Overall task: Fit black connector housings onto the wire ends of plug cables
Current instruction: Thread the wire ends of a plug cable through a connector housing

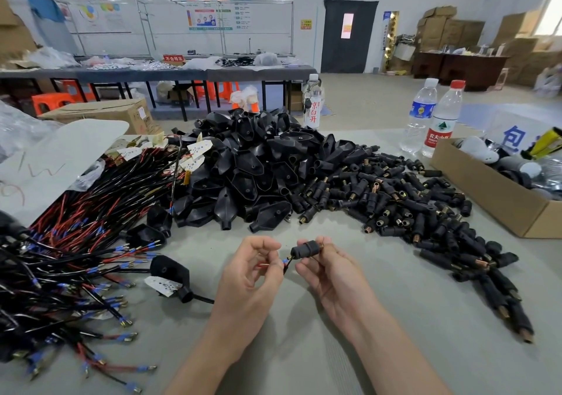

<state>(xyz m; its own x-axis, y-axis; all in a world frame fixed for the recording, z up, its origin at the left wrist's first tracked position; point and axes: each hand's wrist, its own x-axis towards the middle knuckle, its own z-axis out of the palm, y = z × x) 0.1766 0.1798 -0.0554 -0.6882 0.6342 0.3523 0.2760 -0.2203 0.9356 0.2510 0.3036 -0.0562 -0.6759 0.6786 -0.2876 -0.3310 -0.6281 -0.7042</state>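
My right hand (327, 268) pinches a small black connector housing (305, 249) with a brass end, held above the table. My left hand (252, 268) pinches a red wire (264, 264) with a blue-sleeved terminal, its tip at the housing's open end. A black plug cable (170, 273) with a white tag lies left of my left hand. A bundle of red and black wires (76, 258) with blue terminals covers the left of the table. A heap of small brass-tipped housings (410, 206) spreads on the right.
A big mound of black plug shells (252, 163) sits behind my hands. A cardboard box (498, 194) with parts stands at the right edge. Two water bottles (431, 118) and a third bottle (313, 102) stand at the back. The grey table (304, 349) runs under my forearms.
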